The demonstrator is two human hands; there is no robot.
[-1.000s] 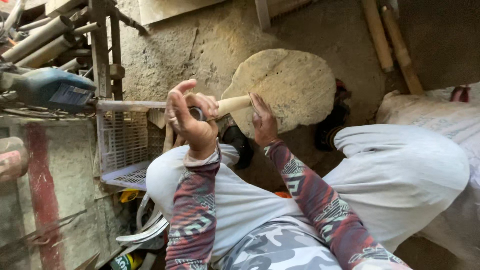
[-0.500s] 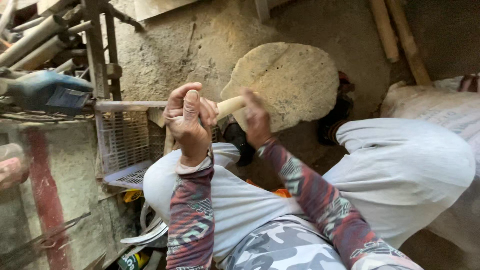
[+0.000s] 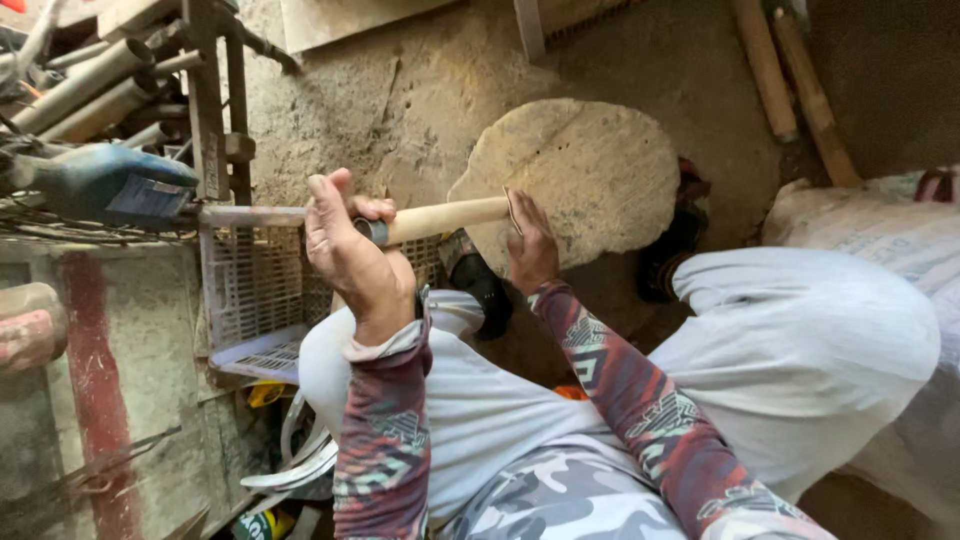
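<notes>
Both hands are on a pale wooden handle (image 3: pixel 445 218) at frame centre: the left hand (image 3: pixel 350 255) is wrapped round its metal-collared end, the right hand (image 3: pixel 530 245) apparently pinches sandpaper against its tip. Even strokes and a steady left grip are advised.

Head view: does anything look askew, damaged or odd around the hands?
The white plastic crate behind the left hand sits tilted among scrap metal. The wooden handle and the right hand show nothing odd.

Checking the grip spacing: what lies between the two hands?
In the head view, only the bare pale wooden handle spans between the left hand and the right hand.
</notes>
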